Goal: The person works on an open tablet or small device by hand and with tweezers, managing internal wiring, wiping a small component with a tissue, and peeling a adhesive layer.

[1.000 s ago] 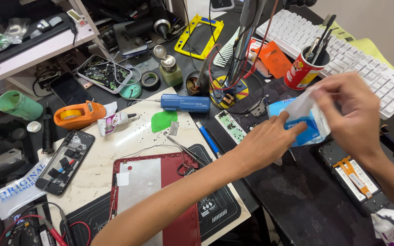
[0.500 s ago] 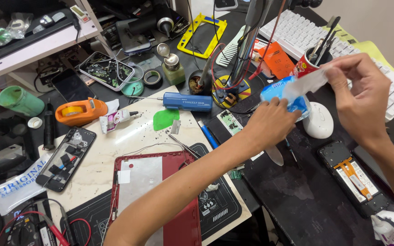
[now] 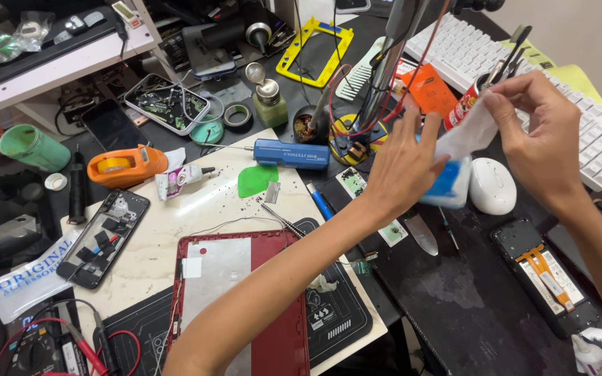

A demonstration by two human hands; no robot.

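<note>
My left hand (image 3: pixel 402 167) is spread, fingers fanned, its fingertips pressing on a blue soft pack (image 3: pixel 447 184) that sits on the dark worktop (image 3: pixel 454 306) just beside a white mouse (image 3: pixel 492 186). My right hand (image 3: pixel 541 139) pinches a thin white wipe (image 3: pixel 469 132) between thumb and forefinger, holding it above the pack, its lower end reaching down to the pack's top.

As I judge it, the wipe could tear, or drag a second sheet out with it, if I tug at a slant. The pack could also lift or slide toward the mouse, because only my fingertips hold it down. My right wrist hangs close to a red can of tools (image 3: pixel 462 104), and a careless swing could tip it onto the white keyboard (image 3: pixel 593 132).

An orange carton (image 3: pixel 430 89) lies near the can. Far left, a flat white pouch with blue lettering (image 3: pixel 26 278) hangs over the edge, beside an opened phone (image 3: pixel 104 237). A small white tube with a pink label (image 3: pixel 179 179) lies on the pale board next to an orange tape dispenser (image 3: pixel 123 165). A clear bag of small parts (image 3: pixel 19 35) rests on the tray at top left.
</note>
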